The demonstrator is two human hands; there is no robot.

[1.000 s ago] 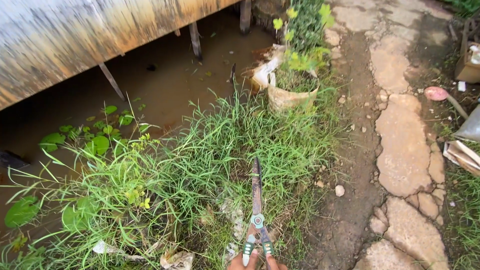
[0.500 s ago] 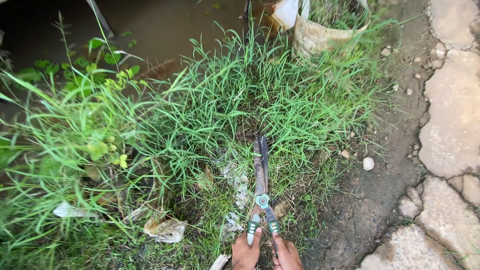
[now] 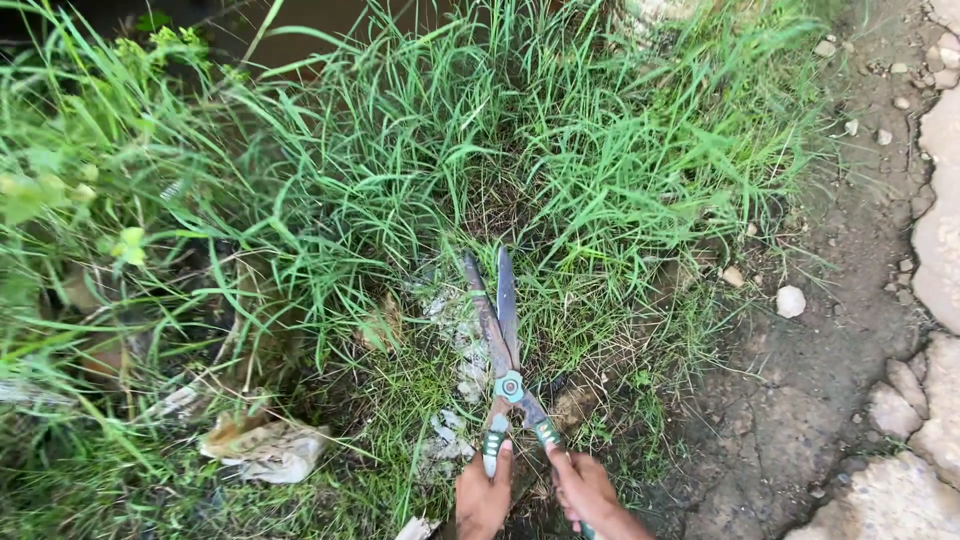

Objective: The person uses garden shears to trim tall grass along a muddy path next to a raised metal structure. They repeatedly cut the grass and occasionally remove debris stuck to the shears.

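This is an outdoor spot, an untended garden edge or yard beside water. A thick clump of long green grass (image 3: 480, 150) and leafy weeds (image 3: 90, 190) grows out of damp, dark soil, with murky brown water (image 3: 310, 20) showing at the top behind the blades. To the right runs a bare, cracked dirt strip (image 3: 820, 380) scattered with small pebbles (image 3: 790, 300) and bordered by flat, pale paving stones (image 3: 940, 240), and garden shears (image 3: 503, 340) lie pointed into the grass.

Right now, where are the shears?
In the head view, low centre: the shears point up into the grass, handles held by the left hand and right hand.
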